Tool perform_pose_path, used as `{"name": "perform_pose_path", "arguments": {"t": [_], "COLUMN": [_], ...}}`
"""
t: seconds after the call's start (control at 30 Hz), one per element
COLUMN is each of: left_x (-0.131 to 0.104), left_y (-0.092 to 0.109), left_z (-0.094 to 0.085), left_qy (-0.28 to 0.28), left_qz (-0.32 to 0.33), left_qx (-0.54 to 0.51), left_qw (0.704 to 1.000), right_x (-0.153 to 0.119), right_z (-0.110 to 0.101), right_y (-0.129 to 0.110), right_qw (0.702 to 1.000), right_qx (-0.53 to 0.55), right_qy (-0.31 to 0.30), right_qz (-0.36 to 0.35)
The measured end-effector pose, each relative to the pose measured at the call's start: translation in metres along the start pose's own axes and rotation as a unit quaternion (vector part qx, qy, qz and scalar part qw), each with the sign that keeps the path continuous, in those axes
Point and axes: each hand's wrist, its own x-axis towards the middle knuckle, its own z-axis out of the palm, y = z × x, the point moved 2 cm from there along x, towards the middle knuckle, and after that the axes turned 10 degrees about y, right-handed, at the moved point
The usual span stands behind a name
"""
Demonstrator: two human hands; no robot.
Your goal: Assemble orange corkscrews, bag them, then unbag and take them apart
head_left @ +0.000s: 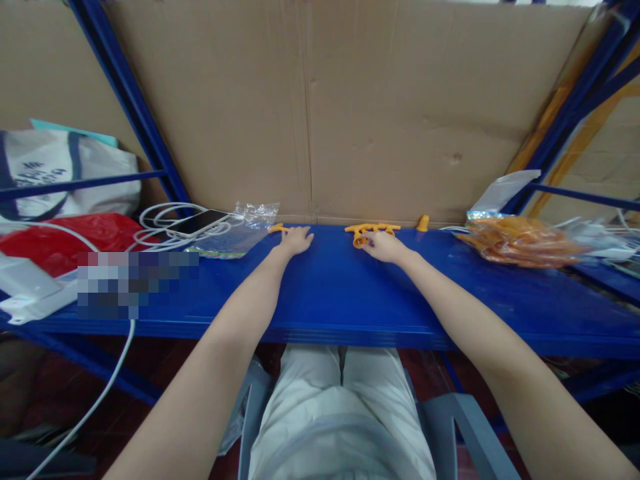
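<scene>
My left hand (299, 241) lies low over the blue shelf top, fingers stretched out to the right. Close behind its thumb side is a small orange plastic piece (277, 228); whether they touch I cannot tell. My right hand (384, 245) has its fingers closed on an orange plastic part with a round ring (360, 241) at its left end. Just behind, against the cardboard, is a long orange bar with short prongs (371, 227), partly hidden by the hand; I cannot tell if the two are joined. A small orange cone-shaped piece (423, 223) stands upright to the right.
At the right lies a clear bag of orange parts (520, 240). Leftward are a flat plastic bag (225, 237), a phone (197, 223), coiled white cable (150, 220) and a red bag (90, 233). A cardboard wall (320, 107) closes off the back, between blue posts (125, 93).
</scene>
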Motion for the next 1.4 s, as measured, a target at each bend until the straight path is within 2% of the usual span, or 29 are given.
{"name": "perform_pose_path", "arguments": {"t": [0.17,0.3,0.4,0.53,0.67,0.77,0.93,1.03,1.13,1.33,1.4], "left_x": [-0.007,-0.021,-0.028,-0.03,-0.026,-0.024,-0.025,-0.027,-0.029,-0.029,-0.029], "left_y": [0.042,0.073,0.084,0.084,0.079,0.077,0.079,0.081,0.082,0.081,0.081], "left_z": [-0.002,-0.003,-0.006,-0.008,-0.007,-0.005,-0.003,-0.002,-0.002,-0.001,0.0], "left_qy": [-0.043,-0.045,-0.038,-0.024,-0.015,-0.006,-0.004,-0.013,-0.023,-0.03,-0.025], "left_qz": [0.158,0.274,0.319,0.331,0.312,0.329,0.344,0.349,0.339,0.324,0.328], "left_qx": [-0.098,-0.121,-0.122,-0.108,-0.111,-0.119,-0.136,-0.148,-0.153,-0.162,-0.163], "left_qw": [0.982,0.953,0.939,0.937,0.943,0.937,0.929,0.925,0.928,0.932,0.93], "right_x": [-0.001,-0.001,-0.001,-0.001,-0.001,-0.001,0.003,0.008,0.014,0.017,0.016], "right_z": [-0.002,-0.002,-0.002,-0.001,-0.001,-0.003,-0.012,-0.017,-0.019,-0.02,-0.019], "right_y": [-0.002,-0.002,-0.001,0.0,0.0,0.001,0.012,0.031,0.061,0.12,0.132], "right_qw": [1.0,1.0,1.0,1.0,1.0,1.0,0.996,0.992,0.984,0.952,0.944], "right_qx": [-0.002,0.001,0.008,0.01,0.0,-0.011,-0.03,-0.064,-0.094,-0.074,-0.095], "right_qy": [-0.003,-0.004,0.002,0.016,0.004,0.003,0.076,0.092,0.099,0.107,0.101], "right_qz": [0.005,0.0,-0.004,-0.014,-0.013,0.0,0.032,0.063,0.112,0.277,0.301]}}
